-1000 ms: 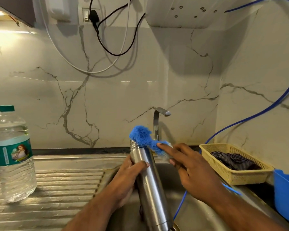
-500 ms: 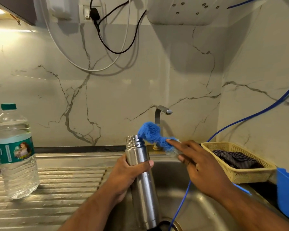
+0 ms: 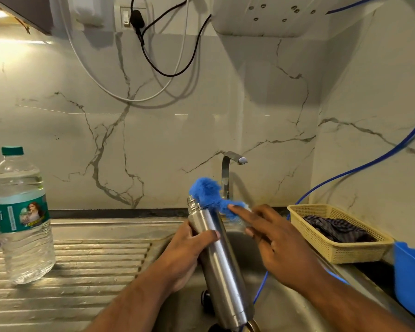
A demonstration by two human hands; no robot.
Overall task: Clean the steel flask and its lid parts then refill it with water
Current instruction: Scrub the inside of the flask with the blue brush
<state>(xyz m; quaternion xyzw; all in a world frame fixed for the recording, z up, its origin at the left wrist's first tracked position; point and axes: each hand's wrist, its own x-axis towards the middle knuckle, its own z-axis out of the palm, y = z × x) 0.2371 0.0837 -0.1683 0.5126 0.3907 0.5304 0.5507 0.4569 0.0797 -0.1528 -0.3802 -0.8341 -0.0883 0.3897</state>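
Step in hand: scrubbing, at the mouth. Steel flask [image 3: 216, 255] has its lid off and is tilted over the sink [image 3: 285, 312], threaded neck far and up. Left hand [image 3: 185, 255] wraps its upper body, thumb across the front. Right hand [image 3: 273, 240] pinches the blue scrubber [image 3: 209, 192], index finger straight along it, tuft touching the neck rim. Next, probably: work the tuft inside with the flask held steady. 2 later steps remain, rinse and refill.
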